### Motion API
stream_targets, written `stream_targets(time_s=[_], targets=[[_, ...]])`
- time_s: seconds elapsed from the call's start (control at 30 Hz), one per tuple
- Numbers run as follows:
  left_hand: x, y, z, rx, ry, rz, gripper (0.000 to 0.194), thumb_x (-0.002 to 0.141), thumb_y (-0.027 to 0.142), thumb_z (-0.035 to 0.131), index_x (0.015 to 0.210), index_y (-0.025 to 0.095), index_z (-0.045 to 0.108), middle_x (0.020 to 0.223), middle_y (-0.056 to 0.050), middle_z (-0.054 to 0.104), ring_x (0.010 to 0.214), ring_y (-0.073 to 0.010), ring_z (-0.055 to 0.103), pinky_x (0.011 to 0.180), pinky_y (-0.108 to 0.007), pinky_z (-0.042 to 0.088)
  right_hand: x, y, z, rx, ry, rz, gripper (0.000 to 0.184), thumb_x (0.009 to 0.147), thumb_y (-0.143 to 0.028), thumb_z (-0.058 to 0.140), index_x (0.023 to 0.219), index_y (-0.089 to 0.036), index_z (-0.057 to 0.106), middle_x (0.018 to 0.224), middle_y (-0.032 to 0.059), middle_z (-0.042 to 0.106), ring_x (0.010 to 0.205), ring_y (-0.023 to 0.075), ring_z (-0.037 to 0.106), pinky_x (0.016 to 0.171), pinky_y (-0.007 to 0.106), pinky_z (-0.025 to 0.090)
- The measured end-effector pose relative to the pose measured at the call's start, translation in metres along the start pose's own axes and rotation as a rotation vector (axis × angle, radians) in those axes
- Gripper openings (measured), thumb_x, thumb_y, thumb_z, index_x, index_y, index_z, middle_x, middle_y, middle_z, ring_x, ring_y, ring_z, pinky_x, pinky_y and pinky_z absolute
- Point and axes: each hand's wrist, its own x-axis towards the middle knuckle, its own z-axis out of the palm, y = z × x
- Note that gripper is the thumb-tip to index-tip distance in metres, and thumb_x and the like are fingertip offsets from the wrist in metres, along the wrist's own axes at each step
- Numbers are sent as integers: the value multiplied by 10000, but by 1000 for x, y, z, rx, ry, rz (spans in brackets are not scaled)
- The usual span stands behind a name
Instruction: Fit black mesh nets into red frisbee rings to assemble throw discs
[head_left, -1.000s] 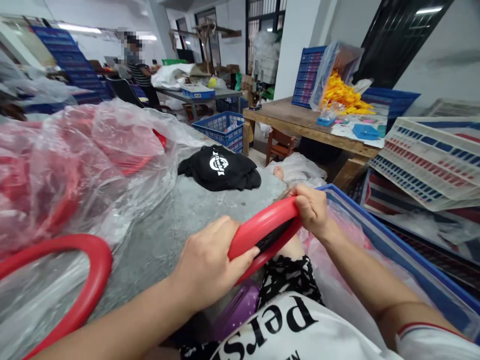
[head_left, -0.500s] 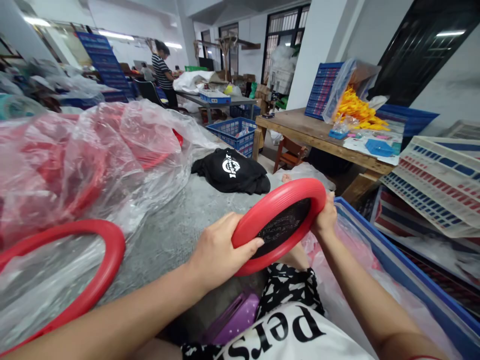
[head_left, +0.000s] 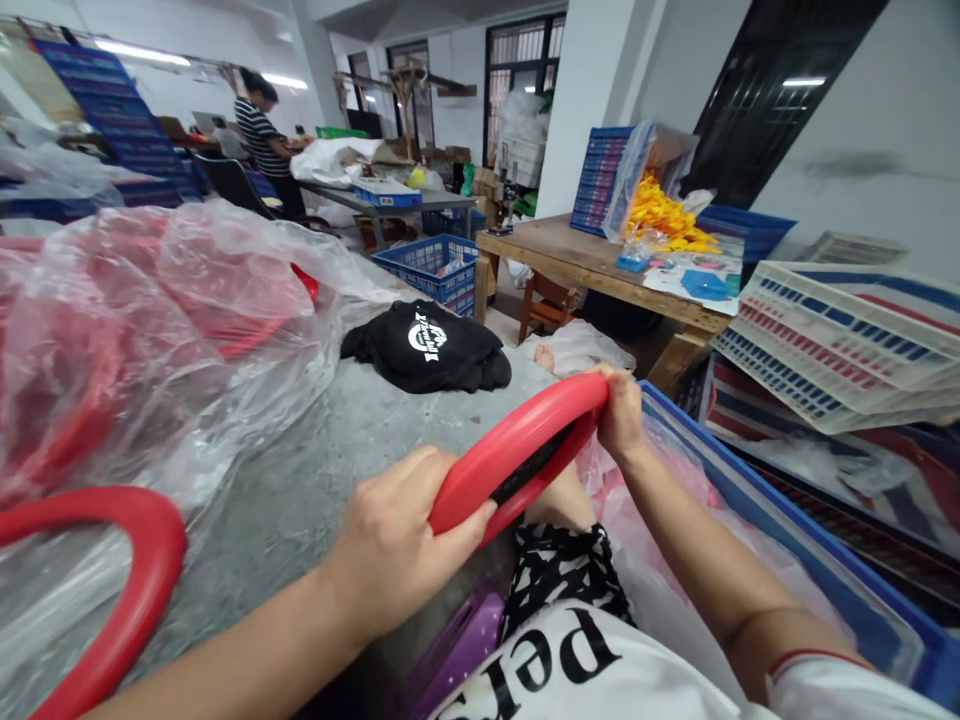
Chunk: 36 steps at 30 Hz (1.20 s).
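A red ring with black mesh across its middle (head_left: 517, 440) is held up in front of me, tilted so that its rim faces me and little of the mesh shows. My left hand (head_left: 401, 525) is closed round its near left side, thumb over the inner edge. On the far right side my right hand (head_left: 622, 415) grips the rim, its fingertips partly hidden. A larger red ring (head_left: 142, 560) lies at the left on clear plastic, cut off by the frame edge. Behind it, clear plastic bags (head_left: 172, 290) cover more red pieces.
A black cloth (head_left: 427, 345) with a white print lies on the grey surface ahead. At my right stands a blue bin (head_left: 757, 500) with pink plastic-wrapped contents. White crates (head_left: 847, 340) are stacked beyond it. A wooden table (head_left: 600, 265) bears yellow pieces (head_left: 664, 215). A person in stripes (head_left: 259, 135) stands far back.
The held ring has turned more edge-on, so less mesh shows. Both hands, still on it, have shifted slightly left in view. The whole scene has shifted left too.
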Motion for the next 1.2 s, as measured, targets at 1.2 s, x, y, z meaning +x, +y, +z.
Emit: stream_targets(time_s=[1.2], targets=[[5, 19, -1, 130, -55, 137, 311, 933, 354, 625, 1184, 183, 559, 1002, -101, 720, 881, -263, 729, 730, -376, 602, -16, -78, 13, -186, -44, -639, 451, 1044, -459, 382, 770, -237, 663, 705, 60, 672, 680, 209, 662, 652, 368, 517]])
